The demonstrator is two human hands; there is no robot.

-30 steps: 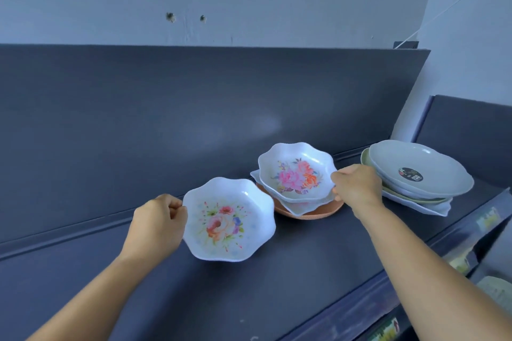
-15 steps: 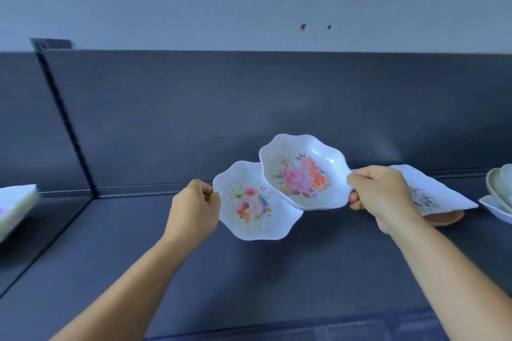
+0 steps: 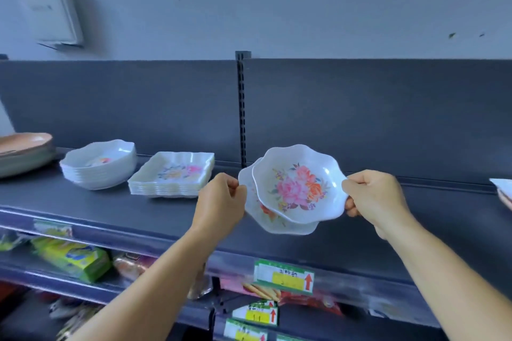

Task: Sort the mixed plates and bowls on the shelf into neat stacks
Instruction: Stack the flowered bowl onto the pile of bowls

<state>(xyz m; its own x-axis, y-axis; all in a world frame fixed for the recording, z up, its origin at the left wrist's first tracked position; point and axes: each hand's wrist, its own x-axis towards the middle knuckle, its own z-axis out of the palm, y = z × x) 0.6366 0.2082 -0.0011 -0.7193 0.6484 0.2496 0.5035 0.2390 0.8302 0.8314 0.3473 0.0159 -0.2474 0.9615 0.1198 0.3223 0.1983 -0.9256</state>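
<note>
Stacks of scalloped white bowls [image 3: 99, 165] and square floral plates [image 3: 173, 176] done; left hand [image 3: 221, 199] pinching lower wavy-rimmed floral bowl [image 3: 270, 220], right hand [image 3: 374, 198] pinching upper wavy-rimmed floral bowl [image 3: 297, 184], unplaced.

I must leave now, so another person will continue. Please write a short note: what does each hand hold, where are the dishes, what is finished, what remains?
Left hand pinches the lower floral bowl by its rim.
Right hand pinches the upper floral bowl, partly overlapping the lower one, both above the shelf.
Done: wavy bowl stack and square plate stack stand at left.
Left: probably nest the pair and add it to the wavy bowl stack; more dishes wait at the right edge.
</note>
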